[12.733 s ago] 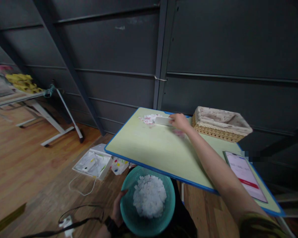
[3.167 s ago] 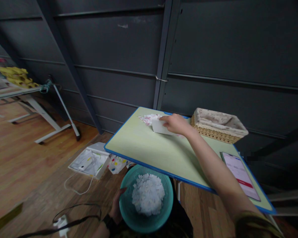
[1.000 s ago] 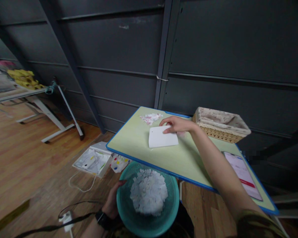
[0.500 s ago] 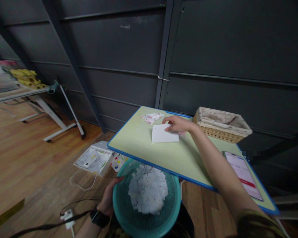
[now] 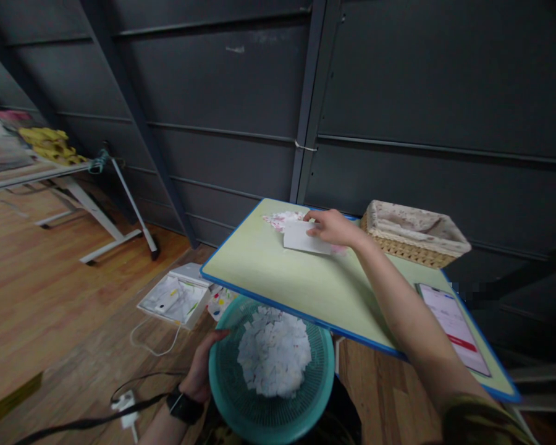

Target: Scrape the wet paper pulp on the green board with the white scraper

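Note:
My left hand (image 5: 202,364) grips the left rim of a teal plastic basket (image 5: 222,411), which sits low in front of me, below the table edge. Many small white paper scraps (image 5: 275,352) fill its middle. Over the table, my right hand (image 5: 330,227) is closed on a white card (image 5: 301,238), with the thumb on its near face and fingers behind it. A small heap of printed paper scraps (image 5: 280,219) lies just past the card, partly covered by it. Something pink (image 5: 338,250) shows under the right hand; I cannot make out what it is.
The pale green table (image 5: 250,266) has a blue edge. A cloth-lined wicker basket (image 5: 412,232) stands at its back right, and a phone (image 5: 454,327) lies at its right end. On the floor left are an open white box (image 5: 173,300) and a power strip (image 5: 127,408) with cables.
My right hand has tilted and shifted the white card slightly away from me, towards the printed scraps. My left hand and the teal basket have barely moved.

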`<state>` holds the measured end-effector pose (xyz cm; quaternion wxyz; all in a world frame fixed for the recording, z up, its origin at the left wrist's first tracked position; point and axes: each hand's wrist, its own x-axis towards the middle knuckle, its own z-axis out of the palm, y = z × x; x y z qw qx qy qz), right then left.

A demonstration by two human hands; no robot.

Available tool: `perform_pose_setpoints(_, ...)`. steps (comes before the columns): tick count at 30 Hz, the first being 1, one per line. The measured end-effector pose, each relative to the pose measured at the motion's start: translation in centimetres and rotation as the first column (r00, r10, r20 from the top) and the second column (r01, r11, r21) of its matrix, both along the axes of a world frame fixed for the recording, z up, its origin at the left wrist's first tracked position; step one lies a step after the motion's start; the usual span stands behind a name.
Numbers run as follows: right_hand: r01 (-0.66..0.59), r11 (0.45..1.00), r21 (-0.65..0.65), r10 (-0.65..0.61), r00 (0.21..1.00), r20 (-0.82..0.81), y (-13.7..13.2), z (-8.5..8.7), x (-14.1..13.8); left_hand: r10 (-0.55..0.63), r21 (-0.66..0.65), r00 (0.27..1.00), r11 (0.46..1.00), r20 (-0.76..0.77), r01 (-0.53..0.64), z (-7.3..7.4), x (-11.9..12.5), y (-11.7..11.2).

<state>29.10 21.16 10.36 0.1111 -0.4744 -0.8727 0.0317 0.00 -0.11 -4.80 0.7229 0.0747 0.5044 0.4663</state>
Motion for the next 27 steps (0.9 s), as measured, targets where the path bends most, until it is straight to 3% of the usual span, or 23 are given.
perform_pose_setpoints(12,-0.08,0.995,-0.057,0.079,0.997,-0.014,-0.3,-0.4,-0.2,-0.001,-0.01,1.0,1.0,-0.027,0.001,0.3,0.2,-0.2)
perform_pose_setpoints(15,-0.1,0.992,-0.078,0.097,0.994,-0.041,-1.4,0.1,0.4,-0.008,0.019,1.0,1.0,-0.006,0.008,-0.1,0.0,-0.2)
perform_pose_setpoints(17,-0.06,0.998,-0.021,0.058,0.995,-0.083,-2.7,0.1,0.5,-0.011,0.052,1.0,0.999,-0.001,0.011,-0.4,-0.2,-0.1)
perform_pose_setpoints(19,0.059,0.995,0.082,-0.047,0.989,-0.14,-4.4,-0.8,0.3,-0.011,0.059,1.0,0.998,-0.006,0.011,-0.6,-0.3,-0.1)
perform_pose_setpoints(22,0.203,0.962,0.181,-0.168,0.967,-0.193,-6.8,-3.4,-0.7,-0.023,0.018,0.999,1.0,-0.024,0.023,-0.3,-0.2,-0.2)
perform_pose_setpoints(27,0.23,0.938,0.259,-0.225,0.973,-0.048,-8.8,-7.2,-2.0,-0.04,0.015,0.999,0.999,-0.021,0.04,0.5,0.0,-0.6)
